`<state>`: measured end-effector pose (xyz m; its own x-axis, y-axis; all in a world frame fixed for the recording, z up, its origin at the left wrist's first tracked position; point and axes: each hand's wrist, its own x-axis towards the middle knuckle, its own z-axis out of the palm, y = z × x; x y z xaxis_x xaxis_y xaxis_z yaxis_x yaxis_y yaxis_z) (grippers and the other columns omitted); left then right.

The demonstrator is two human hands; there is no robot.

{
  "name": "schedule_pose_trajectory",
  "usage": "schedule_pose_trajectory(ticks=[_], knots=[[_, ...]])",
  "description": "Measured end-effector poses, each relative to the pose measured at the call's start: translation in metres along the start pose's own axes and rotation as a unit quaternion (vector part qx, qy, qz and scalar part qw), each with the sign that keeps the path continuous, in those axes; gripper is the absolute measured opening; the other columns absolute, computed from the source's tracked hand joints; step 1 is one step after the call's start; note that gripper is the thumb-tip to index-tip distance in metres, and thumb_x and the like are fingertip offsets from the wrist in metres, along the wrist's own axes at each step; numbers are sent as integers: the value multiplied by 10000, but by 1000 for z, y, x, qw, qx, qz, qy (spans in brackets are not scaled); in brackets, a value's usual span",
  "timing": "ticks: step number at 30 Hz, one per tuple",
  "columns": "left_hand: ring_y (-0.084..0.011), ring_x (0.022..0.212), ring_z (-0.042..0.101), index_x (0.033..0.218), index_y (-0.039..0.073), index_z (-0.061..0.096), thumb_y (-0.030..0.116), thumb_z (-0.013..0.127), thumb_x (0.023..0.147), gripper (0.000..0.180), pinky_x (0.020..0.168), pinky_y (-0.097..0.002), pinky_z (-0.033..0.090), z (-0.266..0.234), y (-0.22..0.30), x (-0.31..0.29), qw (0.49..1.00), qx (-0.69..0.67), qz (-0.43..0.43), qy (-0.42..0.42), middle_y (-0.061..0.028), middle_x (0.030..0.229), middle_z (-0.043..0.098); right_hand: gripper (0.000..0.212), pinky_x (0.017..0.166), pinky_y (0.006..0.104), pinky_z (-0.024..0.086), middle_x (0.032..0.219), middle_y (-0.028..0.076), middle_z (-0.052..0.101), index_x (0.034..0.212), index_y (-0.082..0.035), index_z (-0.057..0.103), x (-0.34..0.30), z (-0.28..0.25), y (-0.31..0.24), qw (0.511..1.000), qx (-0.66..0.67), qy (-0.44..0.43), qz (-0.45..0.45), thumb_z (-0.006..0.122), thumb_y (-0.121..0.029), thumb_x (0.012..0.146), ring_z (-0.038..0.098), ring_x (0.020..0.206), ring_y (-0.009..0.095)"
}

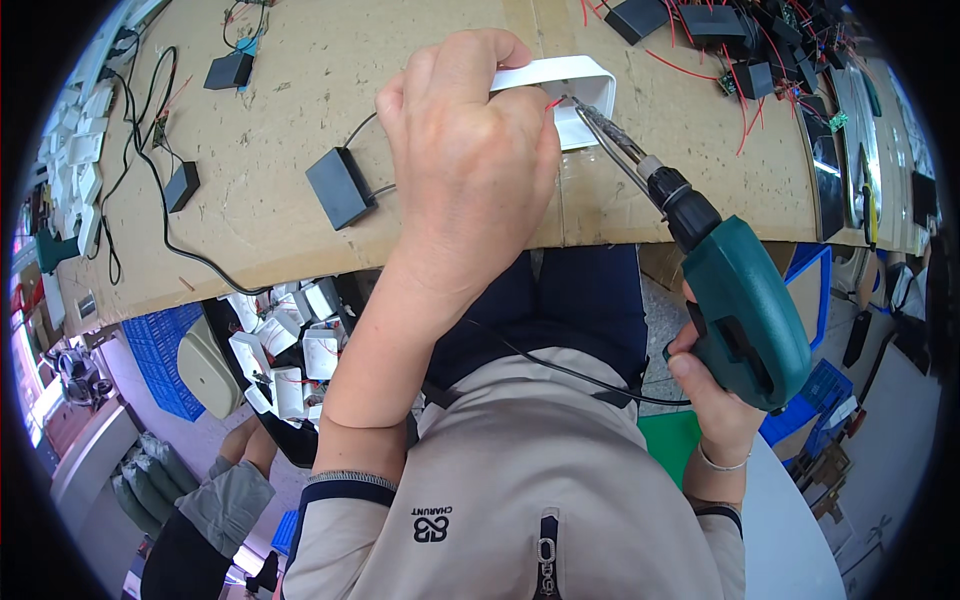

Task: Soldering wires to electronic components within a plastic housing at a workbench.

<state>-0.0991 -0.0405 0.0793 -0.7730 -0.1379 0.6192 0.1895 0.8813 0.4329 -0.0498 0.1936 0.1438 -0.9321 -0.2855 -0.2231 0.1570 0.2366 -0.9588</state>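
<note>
My left hand [470, 150] is closed on a white plastic casing [597, 88] at the table's near side, its open side showing to the right. A short red wire [556, 102] pokes out by the fingertips; the fingers' exact hold on it is hidden. In my right hand [712, 400] is a green soldering gun [750, 310], gripped by its handle and slanting up to the left. Its tip reaches inside the casing, close to the wire's end; I cannot tell if they touch. Left of my wrist lies a black box [340, 187] with a thin black cable.
Black boxes with red wires [712, 25] crowd the table's far right. Another black box [182, 187] and a long black cable [150, 165] lie on the left. Below the table edge, a black tray [230, 350] holds several white casings. A person's legs [240, 450] show at lower left.
</note>
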Motion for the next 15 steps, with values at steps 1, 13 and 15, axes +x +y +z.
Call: schedule_pose_trajectory(ticks=[1,13,15], knots=[[-235,868,494,625,13,607,16,648,642,44,784,-378,321,0,0,0,1000,0,3,4,-65,971,561,191,610,259,464,793,49,615,923,4,632,0,0,0,1000,-1,0,4,696,26,744,568,707,129],[-230,866,558,712,33,686,51,691,643,71,758,-347,385,-7,2,4,999,50,0,-20,-63,933,597,604,633,248,495,1094,184,614,1233,46,495,1,-6,8,998,-55,8,-5,740,17,681,590,735,144],[-237,870,519,670,17,641,34,662,648,35,775,-368,352,-3,1,2,999,28,1,-16,-68,954,572,592,639,244,490,1092,175,616,1227,46,504,2,-5,9,997,-70,-10,-29,740,16,684,586,734,140]])
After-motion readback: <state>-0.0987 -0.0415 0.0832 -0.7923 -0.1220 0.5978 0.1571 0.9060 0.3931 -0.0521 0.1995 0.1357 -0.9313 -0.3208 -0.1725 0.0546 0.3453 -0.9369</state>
